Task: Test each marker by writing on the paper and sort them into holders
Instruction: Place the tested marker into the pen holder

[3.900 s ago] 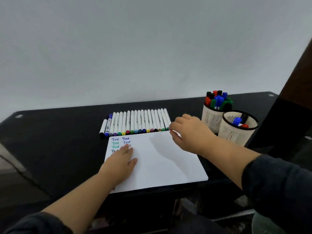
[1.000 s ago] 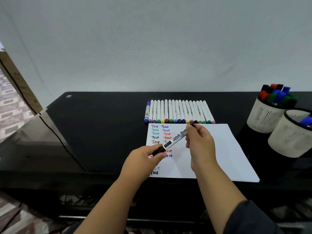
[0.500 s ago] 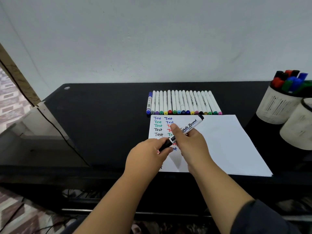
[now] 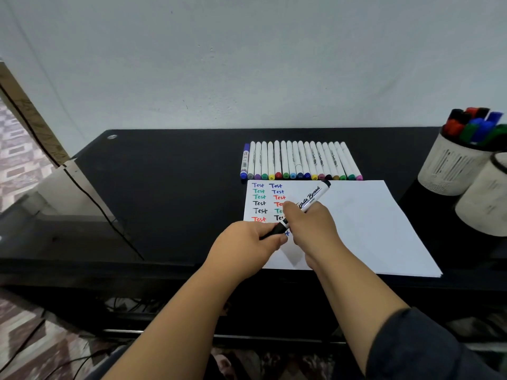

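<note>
A white sheet of paper (image 4: 362, 226) lies on the black table, with two columns of coloured "Test" words at its left side. Above its left part I hold a white whiteboard marker (image 4: 312, 198) with a black cap. My right hand (image 4: 310, 229) grips the marker's white barrel. My left hand (image 4: 247, 248) pinches the black cap at the marker's lower end. A row of several white markers (image 4: 299, 163) with coloured ends lies just behind the paper. Two white holders stand at the right: the far holder (image 4: 450, 168) is full of coloured markers, the near holder (image 4: 485, 198) is cut off by the frame edge.
The black table (image 4: 170, 193) has bare surface to the left of the paper. A pale wall rises behind it. At the far left are a slanted wooden edge (image 4: 30, 116), a black cable and patterned floor. Cables lie under the table.
Since one second ago my hands have drawn closer together on the marker, the left staying on the black cap. The view has shifted slightly. Earlier, both hands lay on the paper without a marker.
</note>
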Tool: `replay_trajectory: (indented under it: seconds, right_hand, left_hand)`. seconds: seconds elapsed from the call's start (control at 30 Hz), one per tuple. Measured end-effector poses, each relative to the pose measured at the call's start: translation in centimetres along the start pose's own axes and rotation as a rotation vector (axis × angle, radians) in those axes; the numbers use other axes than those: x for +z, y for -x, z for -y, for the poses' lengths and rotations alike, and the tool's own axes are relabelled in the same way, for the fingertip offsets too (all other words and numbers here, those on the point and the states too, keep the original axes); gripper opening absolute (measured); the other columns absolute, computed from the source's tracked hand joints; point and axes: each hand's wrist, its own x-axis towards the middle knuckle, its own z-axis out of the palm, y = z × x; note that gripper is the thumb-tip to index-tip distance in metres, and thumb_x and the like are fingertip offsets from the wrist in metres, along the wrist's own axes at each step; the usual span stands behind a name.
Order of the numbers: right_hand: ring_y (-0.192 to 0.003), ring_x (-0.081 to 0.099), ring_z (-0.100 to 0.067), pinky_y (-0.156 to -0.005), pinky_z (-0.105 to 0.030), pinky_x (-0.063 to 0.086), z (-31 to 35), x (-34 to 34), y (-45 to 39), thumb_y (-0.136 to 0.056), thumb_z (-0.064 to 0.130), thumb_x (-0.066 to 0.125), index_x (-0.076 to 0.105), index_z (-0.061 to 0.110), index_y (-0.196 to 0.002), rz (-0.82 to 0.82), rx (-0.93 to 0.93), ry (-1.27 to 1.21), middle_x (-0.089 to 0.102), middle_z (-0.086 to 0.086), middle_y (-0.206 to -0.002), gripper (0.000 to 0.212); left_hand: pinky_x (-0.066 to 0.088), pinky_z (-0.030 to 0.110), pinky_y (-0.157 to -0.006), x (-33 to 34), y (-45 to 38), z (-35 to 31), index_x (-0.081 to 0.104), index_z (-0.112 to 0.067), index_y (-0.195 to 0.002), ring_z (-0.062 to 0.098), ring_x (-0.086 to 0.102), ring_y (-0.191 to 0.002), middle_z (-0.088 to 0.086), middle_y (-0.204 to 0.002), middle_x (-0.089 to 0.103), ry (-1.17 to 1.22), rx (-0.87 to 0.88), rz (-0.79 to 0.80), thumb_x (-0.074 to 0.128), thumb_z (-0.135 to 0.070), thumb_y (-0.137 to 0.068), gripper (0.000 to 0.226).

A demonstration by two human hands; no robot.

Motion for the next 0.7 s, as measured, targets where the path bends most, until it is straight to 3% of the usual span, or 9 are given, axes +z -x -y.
replay_trajectory:
  seconds: [0.1, 0.3, 0.4, 0.47, 0.53, 0.6, 0.67, 0.7]
  right_hand:
    - [-0.049, 0.048, -0.008, -0.043, -0.019, 0.033, 0.1, 0.0, 0.2, -0.090, 0.017, 0.051, 0.064, 0.012, -0.087, 0.024, -0.011, 0.011, 0.064, 0.003, -0.071, 0.014]
    - [-0.043, 0.045, -0.002, -0.037, -0.013, 0.032, 0.3, 0.2, 0.2, -0.092, 0.019, 0.052, 0.062, 0.013, -0.086, 0.051, -0.013, -0.005, 0.056, 0.006, -0.063, 0.012]
    - [-0.030, 0.039, 0.001, -0.034, -0.012, 0.029, 0.4, 0.3, 0.1, -0.090, 0.014, 0.052, 0.053, 0.017, -0.067, 0.021, 0.021, -0.068, 0.050, 0.009, -0.052, 0.023]
    - [-0.030, 0.037, -0.001, -0.034, -0.015, 0.028, 0.6, 0.3, 0.1, -0.089, 0.013, 0.051, 0.049, 0.016, -0.062, -0.008, 0.063, -0.101, 0.047, 0.008, -0.047, 0.027]
    - [-0.030, 0.035, -0.003, -0.033, -0.016, 0.026, 0.8, 0.4, 0.1, -0.088, 0.013, 0.050, 0.045, 0.015, -0.062, -0.023, 0.099, -0.116, 0.046, 0.006, -0.047, 0.027]
    - [-0.030, 0.034, -0.004, -0.033, -0.017, 0.027, 0.9, 0.5, 0.1, -0.088, 0.014, 0.050, 0.045, 0.015, -0.063, -0.012, 0.111, -0.133, 0.046, 0.007, -0.044, 0.026]
    - [-0.033, 0.036, -0.006, -0.036, -0.017, 0.028, 1.0, 0.6, 0.1, -0.089, 0.014, 0.050, 0.047, 0.015, -0.064, 0.017, 0.104, -0.134, 0.046, 0.010, -0.038, 0.025]
    - [-0.035, 0.036, -0.006, -0.037, -0.018, 0.029, 1.1, 0.7, 0.1, -0.089, 0.014, 0.050, 0.047, 0.016, -0.064, 0.027, 0.098, -0.127, 0.045, 0.012, -0.036, 0.025]
  left_hand:
    - [0.032, 0.020, -0.048, -0.4, 0.0, 0.3, 0.070, -0.017, -0.079, 0.001, 0.040, -0.038, -0.012, -0.051, 0.051, 0.135, -0.047, 0.038, 0.060, -0.037, -0.088, 0.024]
    - [0.037, 0.011, -0.047, -0.7, 0.5, 0.0, 0.067, -0.031, -0.069, -0.003, 0.045, -0.043, -0.013, -0.060, 0.059, 0.278, -0.104, 0.060, 0.062, -0.033, -0.088, 0.020]
    - [0.045, 0.028, -0.059, -0.3, 0.7, -0.5, 0.068, -0.032, -0.095, 0.006, 0.057, -0.064, -0.011, -0.077, 0.065, -0.037, -0.033, -0.038, 0.054, -0.039, -0.092, 0.016]
    - [0.045, 0.028, -0.066, -0.2, 0.6, -0.9, 0.062, -0.032, -0.116, 0.011, 0.057, -0.082, -0.009, -0.096, 0.065, -0.296, 0.027, -0.100, 0.046, -0.043, -0.095, 0.029]
    - [0.041, 0.025, -0.062, -0.4, 0.5, -1.1, 0.059, -0.031, -0.121, 0.010, 0.053, -0.080, -0.008, -0.096, 0.063, -0.407, 0.069, -0.104, 0.042, -0.045, -0.096, 0.033]
    - [0.038, 0.023, -0.057, -0.7, 0.4, -0.8, 0.063, -0.030, -0.112, 0.005, 0.052, -0.068, -0.008, -0.084, 0.061, -0.286, 0.047, -0.047, 0.046, -0.044, -0.095, 0.028]
    - [0.038, 0.023, -0.055, -1.1, 0.2, -0.4, 0.068, -0.026, -0.086, 0.001, 0.051, -0.056, -0.004, -0.078, 0.066, -0.020, -0.026, 0.014, 0.053, -0.041, -0.092, 0.022]
    - [0.038, 0.023, -0.057, -1.3, 0.2, -0.2, 0.068, -0.023, -0.076, 0.004, 0.053, -0.059, 0.000, -0.081, 0.069, 0.094, -0.058, 0.027, 0.056, -0.040, -0.090, 0.025]
